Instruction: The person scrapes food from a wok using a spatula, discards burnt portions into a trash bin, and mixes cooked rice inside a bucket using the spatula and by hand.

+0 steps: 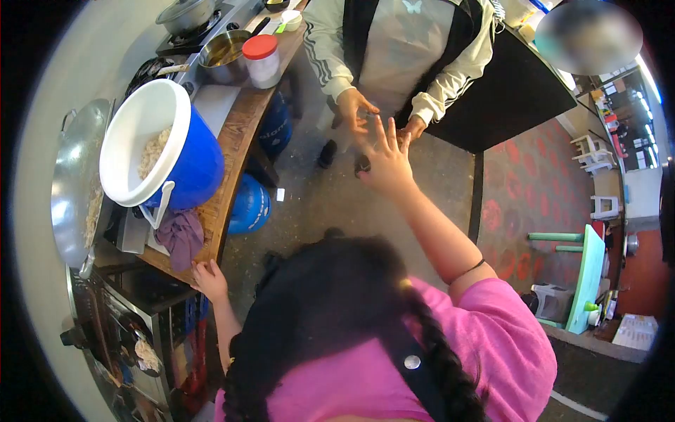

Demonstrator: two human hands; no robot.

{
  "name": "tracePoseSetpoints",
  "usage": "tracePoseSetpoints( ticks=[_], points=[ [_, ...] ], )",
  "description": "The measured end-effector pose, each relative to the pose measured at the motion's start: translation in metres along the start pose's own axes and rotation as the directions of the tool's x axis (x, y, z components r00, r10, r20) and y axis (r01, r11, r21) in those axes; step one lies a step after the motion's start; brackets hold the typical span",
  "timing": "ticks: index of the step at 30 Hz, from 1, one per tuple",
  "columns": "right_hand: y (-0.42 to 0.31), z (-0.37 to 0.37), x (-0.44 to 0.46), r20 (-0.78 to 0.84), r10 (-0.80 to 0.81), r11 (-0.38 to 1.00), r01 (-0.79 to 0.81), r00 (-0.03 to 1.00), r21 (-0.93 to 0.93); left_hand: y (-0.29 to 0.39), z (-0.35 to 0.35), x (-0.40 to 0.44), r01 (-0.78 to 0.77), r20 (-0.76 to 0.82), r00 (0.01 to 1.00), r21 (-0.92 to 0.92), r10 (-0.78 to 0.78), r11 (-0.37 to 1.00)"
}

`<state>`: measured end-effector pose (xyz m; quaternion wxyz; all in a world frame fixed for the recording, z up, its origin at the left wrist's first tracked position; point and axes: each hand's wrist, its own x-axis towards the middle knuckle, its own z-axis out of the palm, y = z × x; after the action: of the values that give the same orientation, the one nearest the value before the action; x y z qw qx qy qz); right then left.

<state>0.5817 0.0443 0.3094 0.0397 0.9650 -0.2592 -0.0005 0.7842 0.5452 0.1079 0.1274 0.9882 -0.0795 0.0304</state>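
Dark braided hair, left hand loosely open at the wooden counter edge, purple cloth just beyond its fingers, blue bucket past that, right hand raised, fingers spread, any hold unclear, near a co-worker's hands.

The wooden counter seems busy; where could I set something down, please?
The counter is bare along its front edge between the blue bucket and red-lidded jar; it is crowded around the saucepan and purple cloth.
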Motion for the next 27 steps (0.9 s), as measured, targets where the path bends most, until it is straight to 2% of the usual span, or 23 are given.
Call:
tracePoseSetpoints(
  ticks=[3,4,6,7,8,9,10,12,13,14,15,16,18,20,21,23,24,25,26,27],
  points=[
    [-0.012,-0.008,-0.012,-0.008,-0.06,0.996,0.06,0.998,0.071,0.0,-0.001,0.002,0.022,0.034,0.999,0.011,-0.023,1.0],
    [-0.015,-0.005,-0.012,0.03,-0.063,0.998,0.062,0.998,0.013,0.0,-0.001,0.001,0.023,0.035,0.999,0.013,-0.024,1.0],
    [-0.019,-0.008,-0.015,0.012,-0.086,0.996,0.086,0.996,0.025,0.004,-0.001,0.0,-0.015,-0.065,0.998,0.009,0.016,1.0],
    [-0.021,-0.012,-0.018,-0.005,-0.11,0.993,0.111,0.994,0.035,0.005,-0.003,0.001,-0.012,-0.066,0.998,0.01,0.012,1.0],
    [-0.022,-0.019,-0.021,-0.005,-0.119,0.992,0.119,0.993,0.036,0.003,-0.008,0.003,0.002,0.032,0.999,0.001,-0.002,1.0],
    [-0.022,-0.032,-0.025,0.046,-0.12,0.99,0.116,0.992,0.085,0.003,-0.015,0.004,0.023,0.126,0.992,-0.007,-0.022,1.0],
    [-0.024,-0.048,-0.027,0.095,-0.133,0.984,0.119,0.987,0.135,0.003,-0.019,0.006,0.045,0.118,0.992,-0.003,-0.044,0.999],
    [-0.018,-0.096,-0.033,0.253,-0.256,0.925,0.16,0.933,0.345,-0.003,-0.03,0.01,0.077,0.162,0.984,-0.051,-0.068,0.996],
    [-0.013,-0.126,-0.034,0.244,-0.375,0.799,0.179,0.894,0.574,-0.007,-0.038,0.009,0.121,0.144,0.983,-0.039,-0.114,0.992],
    [-0.006,-0.153,-0.035,0.211,-0.489,0.623,0.17,0.847,0.764,-0.007,-0.046,0.007,0.079,0.085,0.994,-0.066,-0.073,0.995],
    [0.0,-0.166,-0.035,0.114,-0.606,0.462,0.232,0.787,0.856,-0.009,-0.053,0.005,0.034,0.024,0.999,-0.086,-0.032,0.996],
    [0.006,-0.177,-0.036,0.006,-0.698,0.283,0.269,0.716,0.92,-0.012,-0.061,0.003,0.076,0.004,0.997,-0.076,-0.076,0.994],
    [0.012,-0.204,-0.038,-0.082,-0.825,0.14,0.343,0.559,0.929,-0.02,-0.072,-0.003,0.021,-0.05,0.998,-0.073,-0.025,0.997],
    [0.013,-0.211,-0.04,-0.298,-0.874,-0.097,0.462,0.384,0.882,-0.029,-0.08,-0.011,0.076,-0.035,0.996,-0.074,-0.079,0.994],
    [0.02,-0.211,-0.043,-0.303,-0.881,-0.111,0.464,0.363,0.879,-0.033,-0.084,-0.014,0.099,-0.01,0.995,-0.083,-0.1,0.992],
    [0.029,-0.212,-0.042,-0.58,-0.809,-0.486,0.444,0.097,0.753,-0.043,-0.087,-0.025,0.132,-0.04,0.99,-0.072,-0.135,0.989],
    [0.027,-0.209,-0.036,-0.659,-0.752,-0.617,0.353,-0.001,0.703,-0.047,-0.088,-0.03,0.146,-0.059,0.987,-0.063,-0.15,0.987],
    [0.014,-0.194,-0.025,-0.697,-0.713,-0.696,0.205,-0.079,0.688,-0.052,-0.089,-0.035,0.163,-0.067,0.984,-0.063,-0.167,0.985],
    [-0.004,-0.169,-0.005,-0.671,-0.736,-0.676,0.066,-0.085,0.734,-0.057,-0.089,-0.041,0.187,-0.055,0.98,-0.066,-0.191,0.98],
    [-0.021,-0.131,0.019,-0.537,-0.844,-0.537,0.024,-0.001,0.843,-0.062,-0.089,-0.047,0.208,-0.043,0.977,-0.069,-0.211,0.976]
  ],
)
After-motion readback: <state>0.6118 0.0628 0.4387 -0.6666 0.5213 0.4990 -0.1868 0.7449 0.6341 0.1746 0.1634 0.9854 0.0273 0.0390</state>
